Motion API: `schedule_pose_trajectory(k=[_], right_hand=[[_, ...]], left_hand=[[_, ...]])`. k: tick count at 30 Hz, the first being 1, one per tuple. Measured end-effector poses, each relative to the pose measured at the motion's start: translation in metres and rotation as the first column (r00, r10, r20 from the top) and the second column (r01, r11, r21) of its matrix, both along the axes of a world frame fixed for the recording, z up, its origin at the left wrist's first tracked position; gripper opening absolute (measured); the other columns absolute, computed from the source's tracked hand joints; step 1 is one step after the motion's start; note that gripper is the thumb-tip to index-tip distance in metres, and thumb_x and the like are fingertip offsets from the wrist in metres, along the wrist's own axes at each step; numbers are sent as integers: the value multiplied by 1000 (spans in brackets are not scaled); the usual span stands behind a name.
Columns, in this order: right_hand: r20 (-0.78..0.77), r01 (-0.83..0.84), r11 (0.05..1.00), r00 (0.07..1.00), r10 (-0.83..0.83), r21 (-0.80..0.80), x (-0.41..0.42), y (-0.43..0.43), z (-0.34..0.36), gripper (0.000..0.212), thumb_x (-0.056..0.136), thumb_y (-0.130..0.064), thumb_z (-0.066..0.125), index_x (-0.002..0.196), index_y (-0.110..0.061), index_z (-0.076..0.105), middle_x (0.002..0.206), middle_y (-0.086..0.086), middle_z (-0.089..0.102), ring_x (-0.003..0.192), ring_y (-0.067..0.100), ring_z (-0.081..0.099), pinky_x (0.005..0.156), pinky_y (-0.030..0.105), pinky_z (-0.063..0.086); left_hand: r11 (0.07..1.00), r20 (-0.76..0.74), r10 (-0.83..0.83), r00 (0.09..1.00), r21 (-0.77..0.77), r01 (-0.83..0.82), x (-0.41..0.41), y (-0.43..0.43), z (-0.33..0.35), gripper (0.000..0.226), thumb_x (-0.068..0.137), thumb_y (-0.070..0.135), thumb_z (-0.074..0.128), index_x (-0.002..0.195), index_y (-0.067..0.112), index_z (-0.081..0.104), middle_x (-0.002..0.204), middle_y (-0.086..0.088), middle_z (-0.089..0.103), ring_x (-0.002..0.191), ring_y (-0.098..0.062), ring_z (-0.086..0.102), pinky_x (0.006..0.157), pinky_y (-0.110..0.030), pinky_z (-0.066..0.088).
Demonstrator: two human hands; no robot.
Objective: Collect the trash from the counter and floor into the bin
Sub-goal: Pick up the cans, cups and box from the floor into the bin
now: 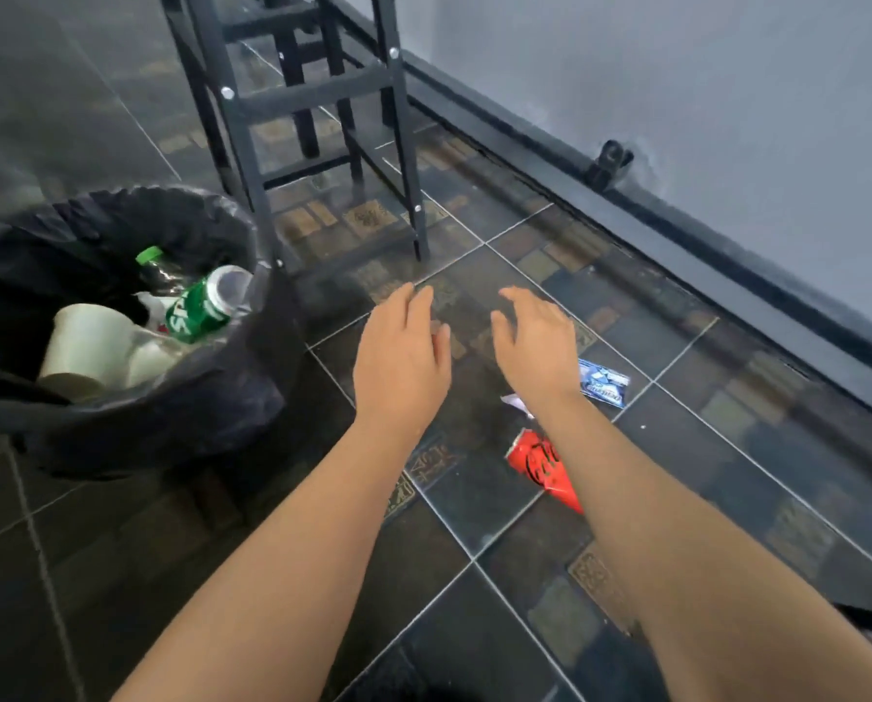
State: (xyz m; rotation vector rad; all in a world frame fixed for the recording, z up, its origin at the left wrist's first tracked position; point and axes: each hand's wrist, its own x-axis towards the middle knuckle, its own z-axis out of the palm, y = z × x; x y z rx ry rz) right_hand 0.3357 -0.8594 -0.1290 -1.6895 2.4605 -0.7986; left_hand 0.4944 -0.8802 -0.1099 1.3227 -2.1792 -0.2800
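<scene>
Both hands empty, fingers apart, left hand [401,354] and right hand [537,342] over floor [474,529]; suggest pinching red wrapper [532,461] by an edge, then blue wrapper [603,382], into bin [180,412].

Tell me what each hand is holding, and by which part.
Nothing. The left hand and right hand both hover open above the dark tiled floor, fingers spread.

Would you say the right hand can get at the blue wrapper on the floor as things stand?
Probably yes: the right hand is empty and open just beside the blue wrapper, with only bare floor tiles between them.
</scene>
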Motion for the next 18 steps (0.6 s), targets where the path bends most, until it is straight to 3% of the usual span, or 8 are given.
schedule_pose_trajectory(k=[8,18], right_hand=[[-38,268,897,962,-272,351,-93,50,-65,45,94,-29,55,136,-16,46,139,8,50,127,30,45,103,40,33],[-170,226,752,974,-152,620,-140,48,-120,78,95,-38,55,155,-18,9,163,1,7,149,24,9,118,43,16]], left_hand=[[919,168,-232,958,360,160,-88,19,-80,54,91,34,62,137,11,49,132,-13,52,117,-34,49,92,-41,39],[770,260,-346,901,628,114,-135,-3,-126,67,92,40,60,150,45,26,150,-8,28,130,-31,35,97,-46,42]])
